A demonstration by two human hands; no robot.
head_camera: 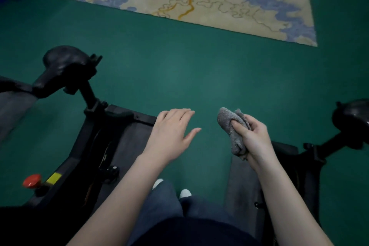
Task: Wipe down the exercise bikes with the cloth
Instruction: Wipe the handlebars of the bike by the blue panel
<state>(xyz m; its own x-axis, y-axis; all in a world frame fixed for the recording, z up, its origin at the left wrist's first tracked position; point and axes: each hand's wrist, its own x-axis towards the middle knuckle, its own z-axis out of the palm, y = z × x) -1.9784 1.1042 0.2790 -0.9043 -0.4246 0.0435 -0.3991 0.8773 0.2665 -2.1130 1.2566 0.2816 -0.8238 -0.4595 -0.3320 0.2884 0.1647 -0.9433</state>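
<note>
Cloth is sitting bunched in the right hand — left hand is hanging flat, holding nothing, between two bikes. Next, I think — reaching for one.

dim, even light | soft blur | edges bowed | bikes perhaps underexposed

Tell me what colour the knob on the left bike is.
Red: the knob shows in the head view, low on the left bike.
</note>
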